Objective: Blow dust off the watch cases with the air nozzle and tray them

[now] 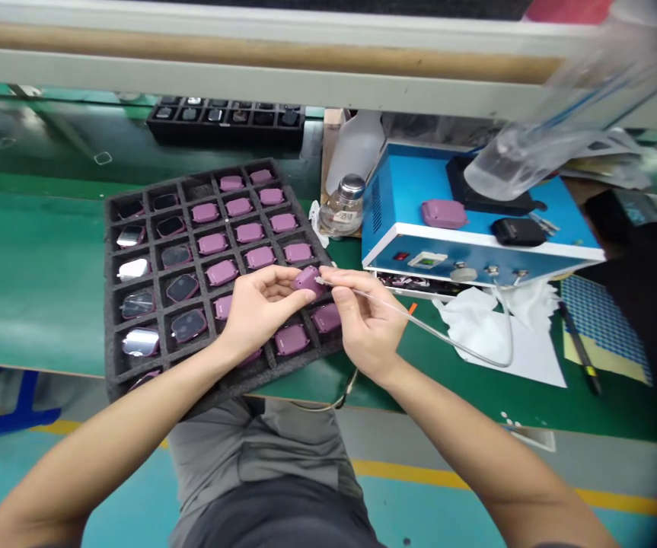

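Observation:
My left hand (264,304) pinches a purple smartwatch case (307,282) between thumb and fingers, above the right part of a dark foam tray (112,304). My right hand (368,323) is closed on the end of a thin whitish tube (448,337), its tip at the right side of the case. Whether the tip touches the case I cannot tell. The tube loops back to the front of a blue box-shaped machine (385,205). Purple cases (291,339) fill many tray compartments, and dark or shiny-faced ones (189,325) sit in the left columns.
Another purple case (444,214) and a black case (518,231) lie on the machine. A glass jar (342,209) stands left of it. Crumpled white tissue (470,316) and a black pen (580,348) lie to the right. A second tray (225,135) is at the back; a shelf edge crosses above.

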Motion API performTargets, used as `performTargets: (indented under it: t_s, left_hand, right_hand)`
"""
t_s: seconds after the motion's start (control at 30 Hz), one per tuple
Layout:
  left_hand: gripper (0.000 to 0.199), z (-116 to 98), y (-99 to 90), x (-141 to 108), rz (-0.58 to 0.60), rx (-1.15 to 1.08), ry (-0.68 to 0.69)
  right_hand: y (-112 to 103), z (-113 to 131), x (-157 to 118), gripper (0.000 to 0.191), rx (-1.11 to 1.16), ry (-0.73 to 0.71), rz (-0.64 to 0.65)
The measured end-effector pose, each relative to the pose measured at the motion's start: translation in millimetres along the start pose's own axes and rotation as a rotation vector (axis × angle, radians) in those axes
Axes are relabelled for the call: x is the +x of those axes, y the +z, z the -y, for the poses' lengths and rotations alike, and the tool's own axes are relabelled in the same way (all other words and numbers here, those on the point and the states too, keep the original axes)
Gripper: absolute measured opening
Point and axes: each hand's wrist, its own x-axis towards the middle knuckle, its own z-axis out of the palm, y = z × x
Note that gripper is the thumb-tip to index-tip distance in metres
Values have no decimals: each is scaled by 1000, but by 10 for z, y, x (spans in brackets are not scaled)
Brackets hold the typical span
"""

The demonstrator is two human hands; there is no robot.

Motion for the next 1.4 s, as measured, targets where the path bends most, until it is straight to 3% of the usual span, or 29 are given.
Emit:
performTargets:
  t_s: [0.83, 1.4]
  left_hand:
    - [37, 37, 5, -36, 5, 11, 22]
    - [33, 55, -8, -28, -34, 83, 80]
  right_hand:
    - [-9, 37, 8, 14, -102, 11, 22]
    - [-18, 22, 5, 18, -32, 31, 46]
